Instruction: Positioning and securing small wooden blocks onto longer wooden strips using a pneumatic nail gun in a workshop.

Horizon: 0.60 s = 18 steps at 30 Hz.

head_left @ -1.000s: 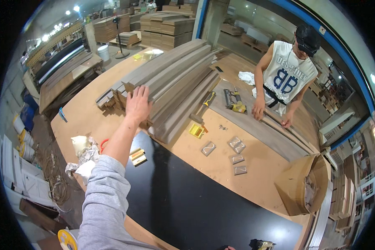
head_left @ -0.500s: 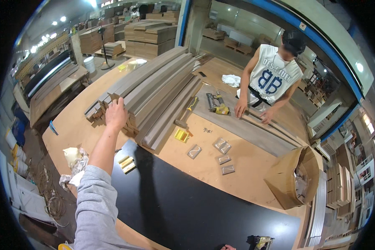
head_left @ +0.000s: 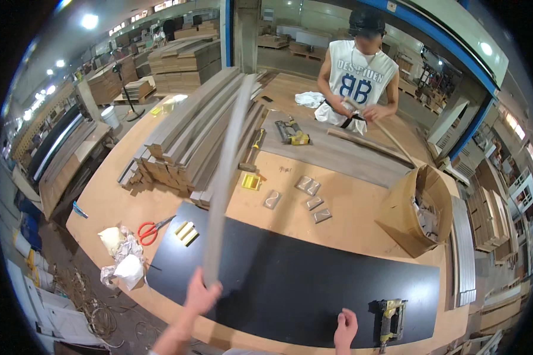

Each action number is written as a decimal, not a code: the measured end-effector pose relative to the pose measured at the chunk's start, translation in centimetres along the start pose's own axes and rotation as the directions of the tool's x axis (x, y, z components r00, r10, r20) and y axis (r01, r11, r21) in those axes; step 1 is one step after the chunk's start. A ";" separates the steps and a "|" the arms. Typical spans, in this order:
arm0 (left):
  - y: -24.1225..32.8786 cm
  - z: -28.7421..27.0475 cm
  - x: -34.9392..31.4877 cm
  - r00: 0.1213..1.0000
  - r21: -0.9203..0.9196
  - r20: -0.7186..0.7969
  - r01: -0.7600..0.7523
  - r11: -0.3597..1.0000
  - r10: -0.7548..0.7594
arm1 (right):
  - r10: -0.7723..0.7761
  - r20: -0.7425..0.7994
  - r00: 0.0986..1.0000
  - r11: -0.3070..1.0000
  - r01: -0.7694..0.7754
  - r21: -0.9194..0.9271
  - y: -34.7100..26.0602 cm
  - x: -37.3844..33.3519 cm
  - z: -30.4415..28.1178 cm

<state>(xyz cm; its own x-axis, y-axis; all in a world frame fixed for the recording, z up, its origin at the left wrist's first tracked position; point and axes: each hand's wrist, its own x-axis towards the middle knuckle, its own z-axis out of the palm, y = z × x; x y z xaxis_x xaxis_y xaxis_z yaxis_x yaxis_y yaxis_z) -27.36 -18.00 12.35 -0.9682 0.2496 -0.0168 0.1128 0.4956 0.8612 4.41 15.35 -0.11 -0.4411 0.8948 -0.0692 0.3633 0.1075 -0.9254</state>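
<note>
My left hand [head_left: 201,294] is closed round the lower end of a long grey-brown wood strip [head_left: 225,171]. Blurred by motion, the strip rises steeply over the black board [head_left: 314,266] and past the stack of similar strips [head_left: 186,133]. Over the board's near edge, my right hand [head_left: 346,328] has loosely bent fingers, thumb apart, and nothing visible in it. To its right a yellow-and-black nail gun [head_left: 391,322] lies on the board. Pale yellow bars [head_left: 186,233] lie at the board's left end, near red-handled scissors [head_left: 148,234].
Across the table a co-worker [head_left: 358,77] holds another strip. A second nail gun [head_left: 292,131], a hammer [head_left: 254,148], a yellow box [head_left: 250,181] and several small grey plates [head_left: 308,185] lie mid-table. An open carton [head_left: 403,216] stands right; crumpled paper [head_left: 127,266] lies left.
My left hand has come back from the stack toward me with a strip in it. More of my right hand shows. The scissors are uncovered. The co-worker has lifted a strip.
</note>
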 end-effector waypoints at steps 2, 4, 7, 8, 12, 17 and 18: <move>-3.9 0.5 -7.9 0.983 0.022 0.148 0.109 0.994 -0.111 | 0.103 0.225 0.969 0.962 -0.155 0.226 -7.3 0.9 3.3; -5.7 0.5 -12.3 0.897 0.185 0.381 0.163 0.969 -0.224 | 0.091 0.391 0.916 0.824 -0.290 0.487 -14.2 1.9 4.9; -7.8 -1.7 -13.9 0.890 0.150 0.414 0.139 0.979 -0.190 | -0.010 0.464 0.886 0.493 -0.399 0.773 -21.0 3.5 6.9; -7.7 -3.0 -13.3 0.870 0.260 0.474 0.007 0.966 -0.134 | -0.077 0.464 0.882 0.309 -0.422 0.853 -21.8 3.8 7.1; -8.3 -7.1 -8.1 0.826 0.422 0.561 -0.343 0.839 0.055 | 0.375 0.293 0.879 0.293 -0.412 0.863 -10.0 6.3 6.7; -8.1 -12.0 -1.8 0.878 0.716 0.475 -0.349 0.604 -0.055 | 0.659 0.418 0.626 0.645 -0.755 0.114 -4.2 1.2 -0.4; -8.1 -11.9 0.0 0.878 0.739 0.479 -0.392 0.548 -0.019 | 0.675 0.357 0.645 0.734 -0.636 -0.238 -2.0 1.4 -2.7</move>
<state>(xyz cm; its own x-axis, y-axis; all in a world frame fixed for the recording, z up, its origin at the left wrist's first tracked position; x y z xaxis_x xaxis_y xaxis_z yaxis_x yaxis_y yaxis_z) -30.94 -31.88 11.43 -0.7448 0.6083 -0.2743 0.6060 0.7887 0.1036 5.33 17.57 2.65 -0.3324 0.4953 -0.8027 0.7426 -0.3872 -0.5464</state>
